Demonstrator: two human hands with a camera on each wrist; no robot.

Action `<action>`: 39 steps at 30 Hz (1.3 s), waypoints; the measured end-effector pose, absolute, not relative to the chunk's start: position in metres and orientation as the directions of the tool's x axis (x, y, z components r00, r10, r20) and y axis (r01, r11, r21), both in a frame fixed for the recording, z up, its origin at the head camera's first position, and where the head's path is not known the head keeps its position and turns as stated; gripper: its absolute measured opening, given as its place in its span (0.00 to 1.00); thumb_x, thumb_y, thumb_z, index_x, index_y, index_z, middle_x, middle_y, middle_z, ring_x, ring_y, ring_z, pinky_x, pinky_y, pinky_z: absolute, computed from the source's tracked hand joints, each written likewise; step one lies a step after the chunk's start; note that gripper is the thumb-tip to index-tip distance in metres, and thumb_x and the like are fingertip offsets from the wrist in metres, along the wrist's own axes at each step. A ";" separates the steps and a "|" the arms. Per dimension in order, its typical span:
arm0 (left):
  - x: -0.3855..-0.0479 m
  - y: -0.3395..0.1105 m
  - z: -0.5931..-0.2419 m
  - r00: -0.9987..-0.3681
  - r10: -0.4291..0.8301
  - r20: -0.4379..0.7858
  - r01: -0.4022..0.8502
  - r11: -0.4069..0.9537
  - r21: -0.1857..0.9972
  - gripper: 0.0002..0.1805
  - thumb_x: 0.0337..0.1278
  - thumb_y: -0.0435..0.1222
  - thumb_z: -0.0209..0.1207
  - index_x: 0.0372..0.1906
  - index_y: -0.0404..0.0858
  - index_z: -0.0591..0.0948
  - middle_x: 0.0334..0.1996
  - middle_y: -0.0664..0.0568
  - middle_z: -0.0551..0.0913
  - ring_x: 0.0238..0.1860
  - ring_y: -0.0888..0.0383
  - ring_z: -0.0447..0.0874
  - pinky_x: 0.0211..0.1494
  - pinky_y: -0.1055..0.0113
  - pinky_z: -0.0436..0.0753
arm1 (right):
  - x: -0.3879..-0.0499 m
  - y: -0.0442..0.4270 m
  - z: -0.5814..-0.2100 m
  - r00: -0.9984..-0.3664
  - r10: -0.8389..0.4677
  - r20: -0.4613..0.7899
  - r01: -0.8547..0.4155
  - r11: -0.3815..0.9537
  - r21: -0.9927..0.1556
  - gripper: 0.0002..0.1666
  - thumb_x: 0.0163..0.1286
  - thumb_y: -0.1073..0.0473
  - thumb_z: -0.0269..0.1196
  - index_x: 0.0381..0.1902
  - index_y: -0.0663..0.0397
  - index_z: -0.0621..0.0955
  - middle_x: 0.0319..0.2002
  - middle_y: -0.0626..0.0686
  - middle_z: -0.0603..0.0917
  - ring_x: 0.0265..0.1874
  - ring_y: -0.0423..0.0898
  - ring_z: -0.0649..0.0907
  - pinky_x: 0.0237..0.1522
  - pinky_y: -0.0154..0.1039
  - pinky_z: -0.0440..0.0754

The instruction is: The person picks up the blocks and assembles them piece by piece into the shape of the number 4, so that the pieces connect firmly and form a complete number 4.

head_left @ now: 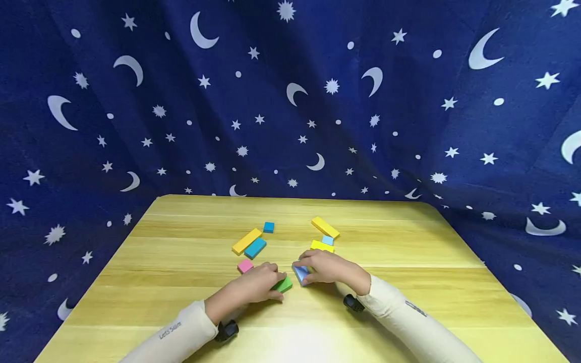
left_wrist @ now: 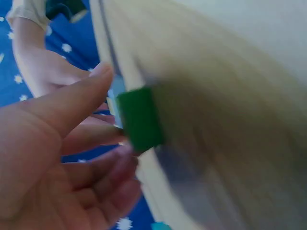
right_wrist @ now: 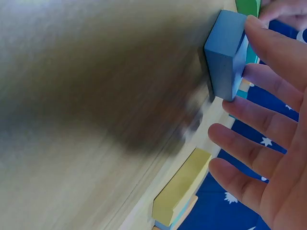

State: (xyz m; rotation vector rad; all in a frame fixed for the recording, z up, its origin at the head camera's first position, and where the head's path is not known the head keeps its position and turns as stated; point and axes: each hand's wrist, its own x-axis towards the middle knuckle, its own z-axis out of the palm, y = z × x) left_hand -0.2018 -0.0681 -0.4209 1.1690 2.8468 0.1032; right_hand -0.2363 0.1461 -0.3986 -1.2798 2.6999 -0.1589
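Observation:
In the head view my left hand [head_left: 258, 285] is at a green block [head_left: 284, 285], thumb on the near side and index finger on the far side. The left wrist view shows this green block [left_wrist: 140, 119] between thumb and fingers, slightly blurred. My right hand [head_left: 324, 267] holds a light blue block [head_left: 300, 273] by its ends, just right of the green one. In the right wrist view, thumb and fingertips touch the blue block [right_wrist: 226, 50], while the other fingers are spread. A pink block [head_left: 245, 266] lies just beyond the left hand.
Behind the left hand lie an orange block [head_left: 247, 241], a blue block [head_left: 255, 248] and a small blue block [head_left: 269, 227]. Beyond the right hand are a yellow block [head_left: 322, 246], a small pale blue block [head_left: 327, 240] and a yellow-orange block [head_left: 325, 227]. A starry curtain [head_left: 272, 101] hangs behind the wooden table [head_left: 181, 252].

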 end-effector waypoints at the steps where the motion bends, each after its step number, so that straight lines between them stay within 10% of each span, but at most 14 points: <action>1: -0.198 -0.069 -0.420 -0.723 0.688 -0.059 0.684 0.725 0.076 0.33 0.47 0.55 0.60 0.55 0.39 0.76 0.40 0.50 0.79 0.37 0.60 0.74 0.35 0.72 0.73 | -0.236 0.144 -0.398 -0.622 -0.778 -0.085 -0.763 0.627 -0.158 0.28 0.58 0.50 0.64 0.55 0.54 0.76 0.52 0.55 0.78 0.49 0.50 0.78 0.49 0.42 0.76; 6: -0.182 -0.068 -0.413 -0.725 0.675 -0.136 0.681 0.732 0.002 0.39 0.42 0.59 0.60 0.58 0.39 0.74 0.45 0.50 0.79 0.43 0.58 0.74 0.44 0.69 0.74 | -0.238 0.141 -0.401 -0.637 -0.766 -0.083 -0.752 0.642 -0.149 0.28 0.58 0.49 0.64 0.55 0.53 0.77 0.50 0.54 0.79 0.48 0.49 0.78 0.47 0.42 0.76; 21: -0.163 -0.053 -0.424 -0.671 0.734 0.104 0.700 0.674 -0.235 0.33 0.34 0.69 0.55 0.30 0.44 0.84 0.24 0.58 0.80 0.26 0.63 0.72 0.28 0.72 0.71 | -0.229 0.144 -0.418 -0.680 -0.733 -0.004 -0.723 0.671 -0.161 0.28 0.56 0.48 0.65 0.52 0.56 0.78 0.44 0.55 0.80 0.39 0.46 0.79 0.38 0.36 0.77; 39: -0.172 -0.051 -0.425 -0.742 0.663 0.096 0.661 0.748 -0.056 0.28 0.40 0.65 0.57 0.32 0.45 0.76 0.21 0.61 0.76 0.22 0.64 0.66 0.26 0.72 0.65 | -0.225 0.142 -0.420 -0.725 -0.687 0.038 -0.645 0.659 -0.388 0.28 0.57 0.53 0.65 0.53 0.61 0.77 0.43 0.55 0.78 0.37 0.46 0.77 0.36 0.33 0.73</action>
